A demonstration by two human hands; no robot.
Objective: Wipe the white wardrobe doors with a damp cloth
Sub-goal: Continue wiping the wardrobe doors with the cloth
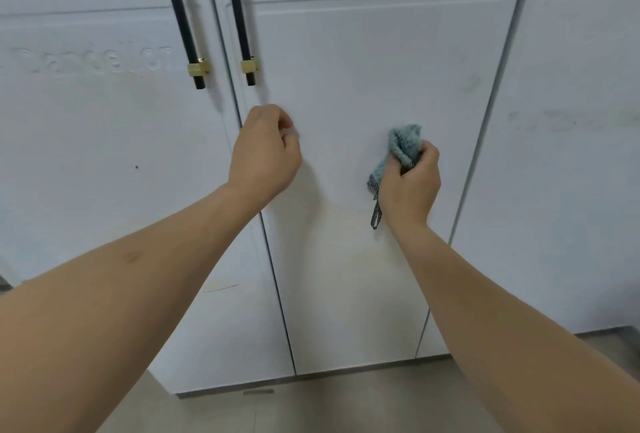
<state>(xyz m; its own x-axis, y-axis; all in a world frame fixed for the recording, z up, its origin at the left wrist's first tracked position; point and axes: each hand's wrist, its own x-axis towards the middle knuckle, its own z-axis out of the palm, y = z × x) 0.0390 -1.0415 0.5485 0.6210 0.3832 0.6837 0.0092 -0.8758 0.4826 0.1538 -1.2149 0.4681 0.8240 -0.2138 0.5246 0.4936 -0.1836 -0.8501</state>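
White wardrobe doors fill the view; the middle door (363, 79) is right in front of me. My right hand (412, 180) grips a bunched light blue cloth (403, 145) and holds it against the middle door's lower half, a checked loop hanging below the fist. My left hand (265, 152) is held up at the middle door's left edge, fingers curled, just below the black handle (242, 17); whether it holds anything is hidden by the hand itself.
The left door (104, 121) carries a second black handle with a gold fitting (198, 67) and faint raised lettering. Another white door (571, 155) stands at the right. A yellowish stain marks the middle door's lower part (349, 225). Grey floor (311, 408) runs below.
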